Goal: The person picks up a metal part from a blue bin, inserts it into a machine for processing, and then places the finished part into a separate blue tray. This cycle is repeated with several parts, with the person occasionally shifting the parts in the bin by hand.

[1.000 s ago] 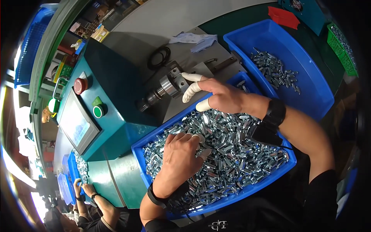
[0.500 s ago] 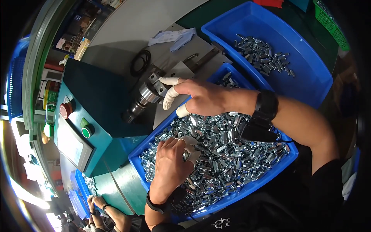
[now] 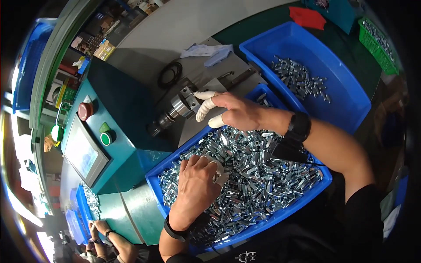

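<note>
My right hand (image 3: 240, 112), with white finger cots on its thumb and fingers, reaches to the metal block (image 3: 189, 97) at the end of a round steel spindle (image 3: 179, 106). Its forefinger touches or nearly touches the block; the thumb stands apart, and no part shows between them. Over the left side of a blue bin (image 3: 151, 182) is my left hand (image 3: 196, 179), its fingers curled and the cotted thumb and forefinger close together. Whatever they may pinch is hidden. Small shiny metal sleeves (image 3: 258, 175), apparently hexagonal, fill the bin beneath.
A teal machine (image 3: 118, 118) with a red button (image 3: 85, 110), a green button (image 3: 106, 139) and a screen stands left. Another blue bin (image 3: 342, 70) at far right holds fewer metal parts. A cloth (image 3: 215, 53) and black cable (image 3: 170, 74) lie behind. Another person's hands (image 3: 101, 227) work lower left.
The whole view has shifted, so the machine and far bin sit slightly lower and farther right or left. Both hands keep nearly the same places relative to the block and bin.
</note>
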Available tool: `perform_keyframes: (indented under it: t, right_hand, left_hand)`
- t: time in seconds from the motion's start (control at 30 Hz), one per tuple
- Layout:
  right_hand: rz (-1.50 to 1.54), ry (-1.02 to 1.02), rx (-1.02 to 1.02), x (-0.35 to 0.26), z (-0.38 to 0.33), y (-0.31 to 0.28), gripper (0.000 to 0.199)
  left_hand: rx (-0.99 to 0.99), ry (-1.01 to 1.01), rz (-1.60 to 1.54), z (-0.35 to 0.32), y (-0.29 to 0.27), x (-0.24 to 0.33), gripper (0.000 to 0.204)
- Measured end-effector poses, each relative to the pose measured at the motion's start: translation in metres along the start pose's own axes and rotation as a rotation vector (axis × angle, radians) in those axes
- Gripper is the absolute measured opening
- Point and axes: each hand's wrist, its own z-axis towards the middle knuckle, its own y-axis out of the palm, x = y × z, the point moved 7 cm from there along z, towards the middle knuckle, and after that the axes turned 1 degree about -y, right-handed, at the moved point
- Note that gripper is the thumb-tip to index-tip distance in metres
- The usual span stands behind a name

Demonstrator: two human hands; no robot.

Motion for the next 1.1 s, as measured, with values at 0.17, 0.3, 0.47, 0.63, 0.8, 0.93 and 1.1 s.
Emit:
perform_keyframes:
  t: [0.17,0.3,0.47,0.63,0.8,0.93,1.1]
  right_hand:
    - [0.03,-0.075,0.014,-0.005,0.006,-0.002,0.026]
    - [0.08,0.013,0.056,-0.012,0.012,-0.019,0.027]
    - [-0.03,0.242,0.14,-0.004,0.032,-0.038,0.027]
    - [-0.608,0.277,0.166,-0.012,0.049,-0.043,0.026]
    - [-1.028,0.095,0.296,-0.036,0.055,-0.026,0.028]
    - [-1.148,0.07,0.348,-0.044,0.056,-0.017,0.026]
    - [-1.095,0.082,0.432,-0.046,0.047,-0.02,0.025]
  left_hand:
    - [-0.071,-0.002,-0.092,-0.003,0.009,-0.011,0.012]
    - [-0.093,-0.005,-0.099,-0.002,0.016,-0.011,0.015]
    - [-0.132,-0.006,-0.178,-0.003,0.011,-0.018,0.018]
    - [-0.246,-0.026,-0.06,-0.003,0.017,-0.024,0.017]
    - [-0.306,0.022,0.014,-0.002,0.021,-0.021,0.016]
    - [-0.254,0.045,-0.051,-0.005,0.018,-0.021,0.016]
    - [-0.198,0.072,-0.087,-0.005,0.025,-0.013,0.017]
